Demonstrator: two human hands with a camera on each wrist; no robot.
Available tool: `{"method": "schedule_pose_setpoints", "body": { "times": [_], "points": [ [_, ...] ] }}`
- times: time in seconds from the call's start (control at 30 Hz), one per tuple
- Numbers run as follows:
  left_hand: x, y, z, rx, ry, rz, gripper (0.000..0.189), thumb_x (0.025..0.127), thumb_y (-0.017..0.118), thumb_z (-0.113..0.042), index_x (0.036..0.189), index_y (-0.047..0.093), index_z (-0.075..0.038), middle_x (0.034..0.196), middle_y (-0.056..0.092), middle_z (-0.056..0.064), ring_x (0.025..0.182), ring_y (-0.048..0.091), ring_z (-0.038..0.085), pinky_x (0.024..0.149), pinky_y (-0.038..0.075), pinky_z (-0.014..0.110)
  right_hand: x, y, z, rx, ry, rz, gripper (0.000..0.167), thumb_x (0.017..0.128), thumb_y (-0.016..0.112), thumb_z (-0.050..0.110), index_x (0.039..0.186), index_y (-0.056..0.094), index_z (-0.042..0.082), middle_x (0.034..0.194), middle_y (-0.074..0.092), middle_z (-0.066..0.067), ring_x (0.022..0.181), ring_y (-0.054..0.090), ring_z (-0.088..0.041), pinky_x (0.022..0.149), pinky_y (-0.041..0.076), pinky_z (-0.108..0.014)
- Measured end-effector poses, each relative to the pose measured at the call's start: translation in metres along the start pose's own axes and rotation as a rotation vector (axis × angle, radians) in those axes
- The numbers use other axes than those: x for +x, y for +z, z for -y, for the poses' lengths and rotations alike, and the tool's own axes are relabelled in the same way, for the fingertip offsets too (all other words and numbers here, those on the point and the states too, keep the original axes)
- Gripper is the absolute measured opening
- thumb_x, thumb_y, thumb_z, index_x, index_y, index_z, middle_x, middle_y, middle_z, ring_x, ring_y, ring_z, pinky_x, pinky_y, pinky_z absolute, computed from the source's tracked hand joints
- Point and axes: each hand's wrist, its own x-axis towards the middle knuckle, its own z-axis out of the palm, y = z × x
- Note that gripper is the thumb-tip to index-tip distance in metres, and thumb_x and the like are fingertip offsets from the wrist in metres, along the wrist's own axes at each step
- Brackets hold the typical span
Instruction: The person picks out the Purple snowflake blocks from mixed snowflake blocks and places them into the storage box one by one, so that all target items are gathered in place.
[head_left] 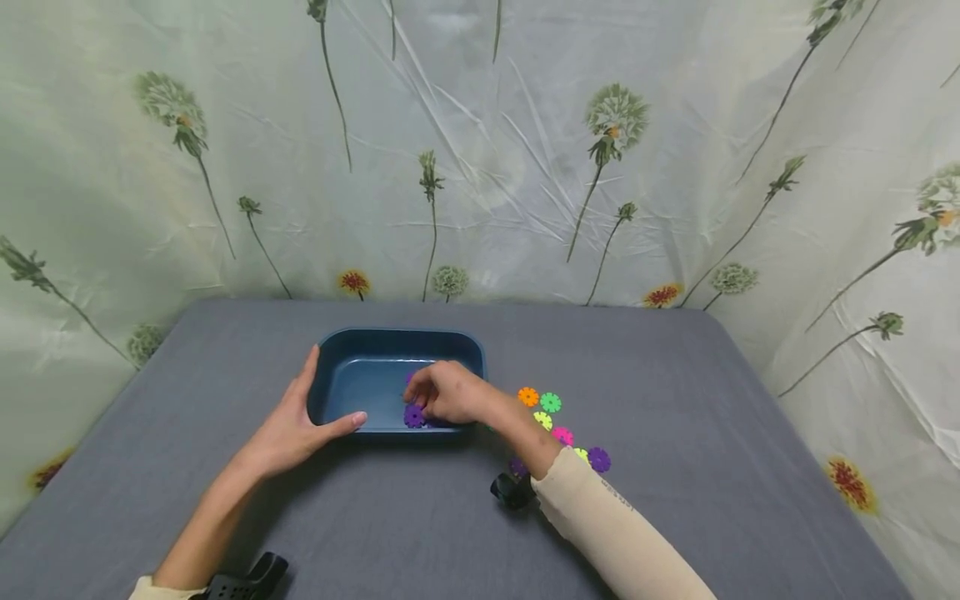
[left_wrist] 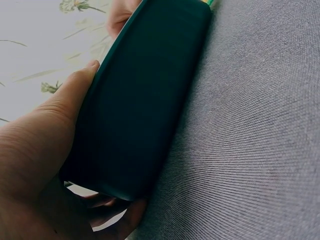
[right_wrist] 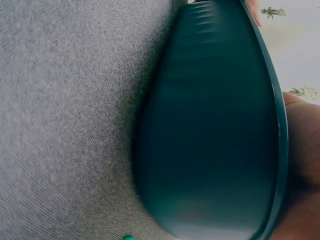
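Observation:
A blue rectangular plastic tray [head_left: 360, 433] stands on the cloth-covered table. My left hand [head_left: 288, 429] grips its left end, the thumb along the near rim and the fingers round the end wall; the left wrist view shows the thumb [left_wrist: 75, 92] on the rim. My right hand [head_left: 453, 393] reaches over the near rim into the tray's right part, fingers bent downward. A purple flower-shaped disc [head_left: 414, 416] is by its fingertips, with other purple discs partly hidden behind the hand. Whether the fingertips pinch one is not visible. In the right wrist view, the tray wall [right_wrist: 210, 130] covers the fingers.
Right of the tray lie loose flower-shaped discs: orange [head_left: 528, 397], green [head_left: 551, 402], pink [head_left: 562, 436], purple [head_left: 599, 459] and yellow ones, some partly behind the right forearm. A grey cloth [head_left: 675, 392] covers the table. A floral curtain [head_left: 510, 167] hangs behind.

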Motion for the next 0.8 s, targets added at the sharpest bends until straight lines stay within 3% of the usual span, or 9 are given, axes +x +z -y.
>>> {"method": "schedule_pose_setpoints", "body": {
  "times": [0.33,0.47,0.6,0.8],
  "points": [
    [0.002,0.001,0.001,-0.003,-0.002,0.003,0.13,0.087,0.079,-0.056,0.166,-0.02,-0.023,0.173,0.001,0.031,0.154,0.017,0.06,0.114,0.028,0.079,-0.002,0.0,-0.002,0.012,-0.015,-0.016,0.026,0.092,0.072,-0.004,0.114,0.077,0.009,0.105,0.076,-0.006,0.091,0.067,-0.011,0.079,0.054,-0.02],
    [0.001,0.0,0.001,-0.005,-0.005,0.004,0.13,0.088,0.078,-0.056,0.166,-0.02,-0.023,0.173,0.001,0.032,0.154,0.017,0.061,0.114,0.027,0.079,-0.003,-0.001,-0.003,0.035,-0.032,-0.032,0.025,0.092,0.072,-0.004,0.113,0.076,0.009,0.107,0.076,-0.005,0.086,0.065,-0.01,0.077,0.054,-0.019],
    [0.001,0.0,0.001,0.003,-0.006,0.007,0.129,0.088,0.078,-0.056,0.166,-0.02,-0.022,0.173,0.001,0.032,0.154,0.017,0.061,0.114,0.028,0.079,-0.006,-0.004,-0.007,0.102,-0.061,-0.064,0.023,0.094,0.072,-0.002,0.114,0.076,0.008,0.109,0.076,-0.007,0.084,0.065,-0.009,0.077,0.055,-0.02],
    [0.0,0.0,0.0,0.01,-0.018,0.014,0.129,0.088,0.077,-0.057,0.166,-0.02,-0.021,0.172,0.0,0.032,0.153,0.018,0.062,0.113,0.028,0.081,-0.012,-0.007,-0.011,0.18,-0.115,-0.158,0.02,0.096,0.071,0.002,0.115,0.076,0.007,0.114,0.077,-0.008,0.096,0.068,-0.014,0.083,0.056,-0.023]
  ]
}}
